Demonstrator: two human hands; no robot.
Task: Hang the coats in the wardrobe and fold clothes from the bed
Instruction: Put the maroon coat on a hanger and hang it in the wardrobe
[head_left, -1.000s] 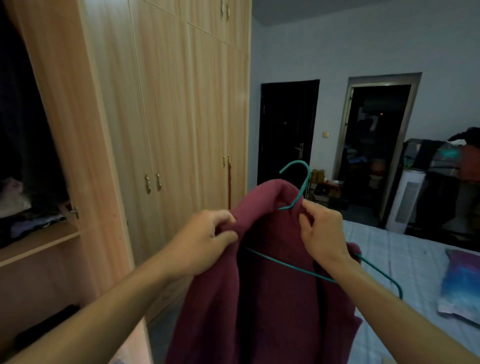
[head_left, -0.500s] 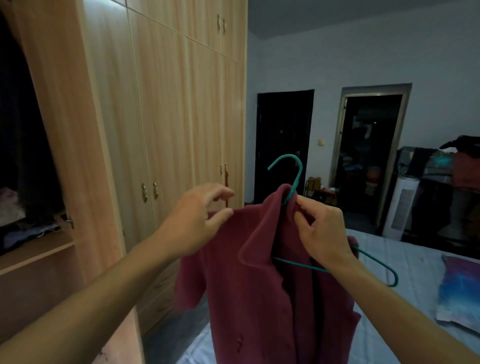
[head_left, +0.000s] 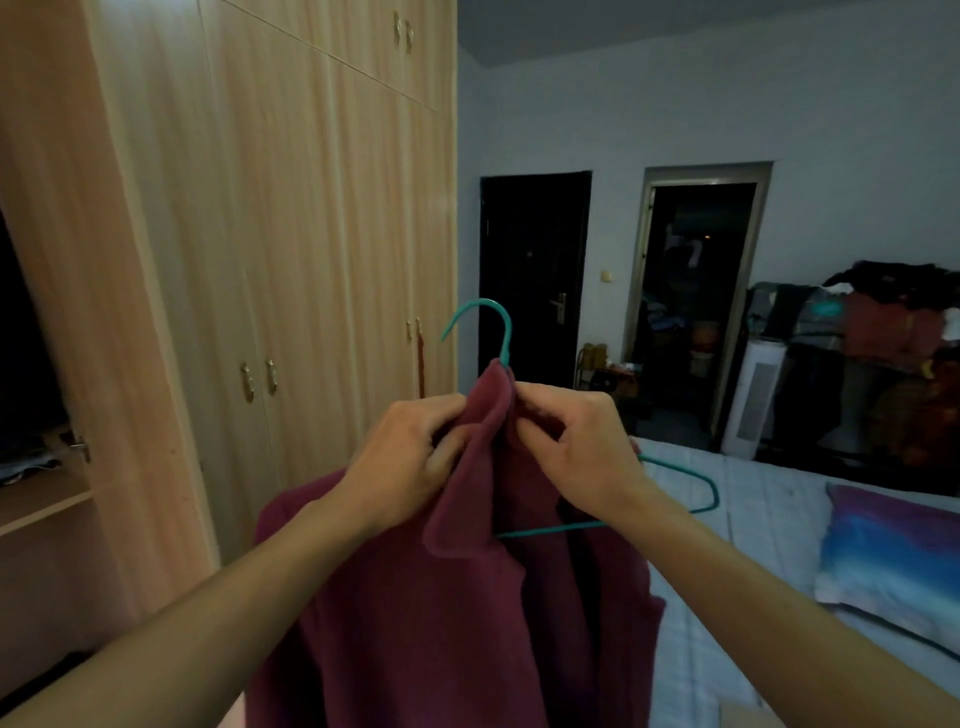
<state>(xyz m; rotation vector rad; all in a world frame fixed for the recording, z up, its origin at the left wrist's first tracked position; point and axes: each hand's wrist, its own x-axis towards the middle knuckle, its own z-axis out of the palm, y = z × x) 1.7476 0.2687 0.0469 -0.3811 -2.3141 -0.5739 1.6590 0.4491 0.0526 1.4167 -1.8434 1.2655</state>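
**Desk:** Where is the coat on your feed?

**Operator:** I see the maroon coat (head_left: 441, 623) held up in mid-air in front of me, between the wardrobe (head_left: 291, 208) on my left and the bed (head_left: 727, 571) on my right. It hangs down out of the bottom of the view.

**Desk:** And the hands?

**Operator:** My left hand (head_left: 410, 462) has its fingers curled into the collar cloth, pinching it. My right hand (head_left: 582, 452) pinches the collar from the other side, just below the hook. The two are close together, with a fold of collar between them.

**Desk:** Is the hanger in?

**Operator:** Partly. The teal hanger (head_left: 485, 317) has its hook standing up above the collar. Its right shoulder sticks out bare past my right wrist, and the lower bar shows across the coat's open front. I can't tell how the left side sits; cloth covers it.

**Desk:** Anything else?

**Operator:** The wardrobe doors ahead are closed. At far left one bay is open and dark, with a shelf (head_left: 41, 499). A blue pillow (head_left: 893, 556) lies on the bed.
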